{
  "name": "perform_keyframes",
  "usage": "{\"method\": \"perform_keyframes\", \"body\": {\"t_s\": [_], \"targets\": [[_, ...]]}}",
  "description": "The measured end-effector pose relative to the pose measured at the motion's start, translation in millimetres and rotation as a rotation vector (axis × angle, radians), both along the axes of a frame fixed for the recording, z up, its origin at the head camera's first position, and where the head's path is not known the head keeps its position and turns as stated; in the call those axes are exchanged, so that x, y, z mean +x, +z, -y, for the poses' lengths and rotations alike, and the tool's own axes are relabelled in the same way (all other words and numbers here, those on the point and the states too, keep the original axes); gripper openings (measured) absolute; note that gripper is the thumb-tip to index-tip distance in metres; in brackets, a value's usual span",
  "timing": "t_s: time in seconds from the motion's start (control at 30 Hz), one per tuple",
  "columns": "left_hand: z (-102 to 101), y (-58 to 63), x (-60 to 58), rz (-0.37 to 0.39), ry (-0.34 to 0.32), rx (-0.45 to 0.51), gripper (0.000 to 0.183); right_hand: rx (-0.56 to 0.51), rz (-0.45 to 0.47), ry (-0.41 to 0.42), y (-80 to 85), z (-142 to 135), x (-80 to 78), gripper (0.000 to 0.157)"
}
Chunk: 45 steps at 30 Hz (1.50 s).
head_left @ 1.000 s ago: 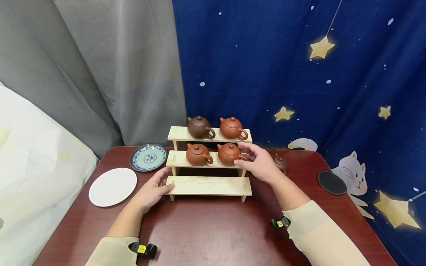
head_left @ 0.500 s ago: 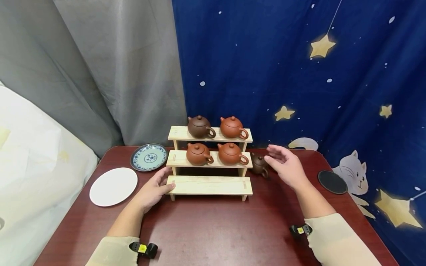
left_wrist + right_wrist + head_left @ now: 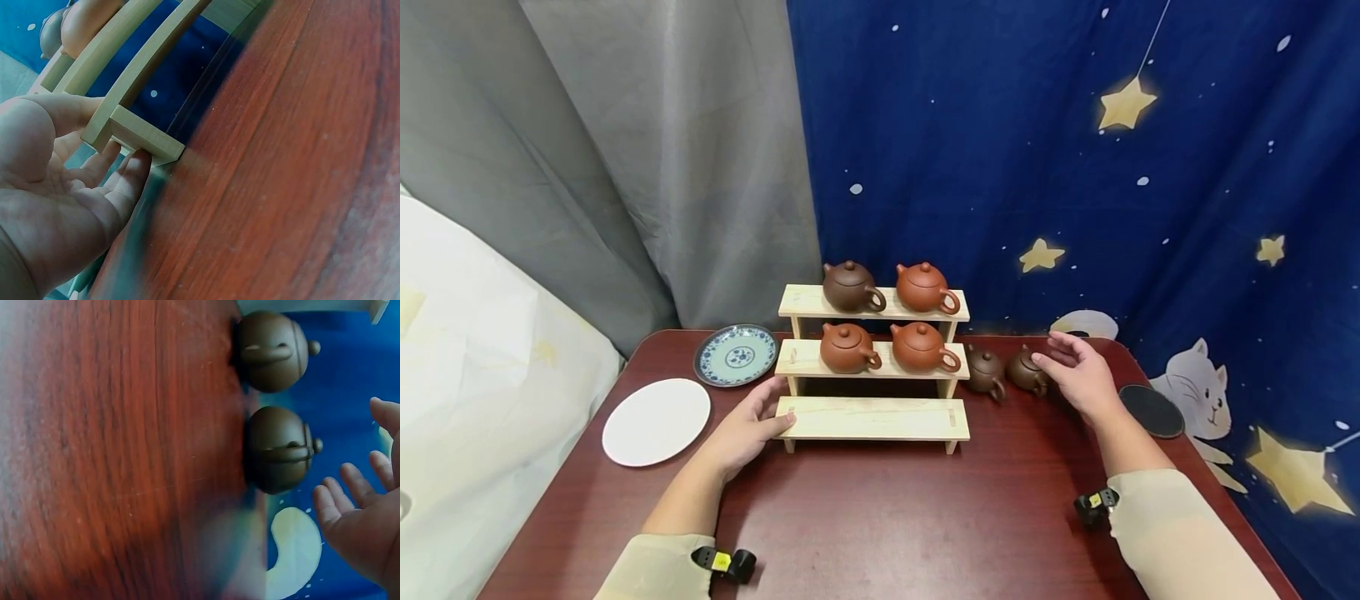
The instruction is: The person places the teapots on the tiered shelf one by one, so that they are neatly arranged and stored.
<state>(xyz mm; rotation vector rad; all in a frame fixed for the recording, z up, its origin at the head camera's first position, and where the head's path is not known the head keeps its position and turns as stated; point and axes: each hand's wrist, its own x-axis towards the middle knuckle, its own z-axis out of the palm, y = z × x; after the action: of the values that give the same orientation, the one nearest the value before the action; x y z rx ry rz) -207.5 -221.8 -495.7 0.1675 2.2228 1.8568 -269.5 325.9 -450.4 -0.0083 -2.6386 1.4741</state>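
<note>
My left hand point(image 3: 741, 433) grips the left end of the lowest shelf of a three-step wooden display stand point(image 3: 868, 419); in the left wrist view its thumb lies along the shelf and its fingers curl beside the stand's leg point(image 3: 147, 134). On the top step sit a dark brown teapot point(image 3: 847, 287) and a reddish one. Two reddish teapots, including the right-hand teapot point(image 3: 916, 348), occupy the middle step. My right hand point(image 3: 1082, 379), fingers loosely spread and holding nothing, hovers beside a dark brown teapot point(image 3: 278, 453) on the table. Another dark teapot point(image 3: 983, 372) stands closer to the stand.
Left of the stand lie a blue-patterned plate point(image 3: 736, 356) and a white round plate point(image 3: 656, 422). A black round coaster point(image 3: 1152, 412) is at the table's right edge. Grey and blue curtains point(image 3: 1000, 167) hang directly behind the table point(image 3: 880, 517).
My right hand has moved right, away from the middle step's right teapot and past the two dark teapots, uncovering them. The left hand stays on the stand.
</note>
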Motion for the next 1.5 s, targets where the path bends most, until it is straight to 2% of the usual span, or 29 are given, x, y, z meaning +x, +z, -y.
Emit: {"method": "perform_keyframes", "body": {"t_s": [0.13, 0.27, 0.57, 0.9, 1.17, 1.5], "targets": [[0.3, -0.9, 0.4, 0.001, 0.003, -0.007, 0.078, -0.019, 0.095, 0.019, -10.8, -0.1, -7.7, 0.087], [0.2, -1.2, 0.6, 0.006, 0.008, -0.009, 0.078, -0.055, 0.138, 0.013, -21.2, 4.5, -15.1, 0.088], [0.7, -1.1, 0.3, -0.001, -0.007, 0.002, 0.079, -0.03, 0.174, -0.011, -36.1, 10.5, -21.3, 0.087], [0.0, -2.7, 0.2, -0.01, 0.003, -0.01, 0.077, 0.028, 0.155, -0.017, -37.2, 9.7, -19.0, 0.084], [-0.6, -1.9, 0.0, -0.013, -0.003, -0.014, 0.077, 0.023, 0.12, -0.009, -20.4, 8.7, -7.3, 0.085], [-0.6, -1.4, -0.9, -0.007, 0.004, -0.024, 0.077, 0.131, 0.037, 0.058, 24.8, 13.8, 24.5, 0.084]]}}
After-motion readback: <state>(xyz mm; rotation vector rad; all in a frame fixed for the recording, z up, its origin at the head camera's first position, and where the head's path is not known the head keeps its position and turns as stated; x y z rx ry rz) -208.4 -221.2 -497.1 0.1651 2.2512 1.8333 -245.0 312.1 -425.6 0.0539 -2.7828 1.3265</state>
